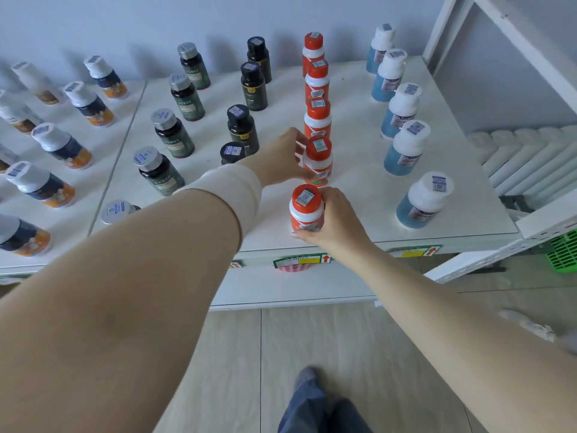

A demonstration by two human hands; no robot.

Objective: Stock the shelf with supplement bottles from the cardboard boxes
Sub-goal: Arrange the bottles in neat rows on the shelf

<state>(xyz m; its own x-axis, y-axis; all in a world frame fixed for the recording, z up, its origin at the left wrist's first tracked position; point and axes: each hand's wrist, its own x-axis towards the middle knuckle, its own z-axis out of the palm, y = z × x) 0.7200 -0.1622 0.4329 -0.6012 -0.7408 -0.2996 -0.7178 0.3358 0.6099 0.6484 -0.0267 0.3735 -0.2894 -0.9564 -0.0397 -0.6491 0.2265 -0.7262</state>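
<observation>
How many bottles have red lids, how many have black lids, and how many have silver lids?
red-lid bottles: 5
black-lid bottles: 4 in view
silver-lid bottles: 5
total: 14

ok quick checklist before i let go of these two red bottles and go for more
1. Front red bottle upright on the shelf: ok.
2. Second red bottle upright and in line with the red row behind it: ok.
3. Right hand has a firm grip on the front red bottle: ok, fingers curl round its side.
4. Left hand grips the second red bottle: ok.
5. Front red bottle's base flat and back from the shelf's front edge: cannot tell, the thumb hides part of the base.
6. Space to the nearest blue bottle: ok, well apart.
</observation>
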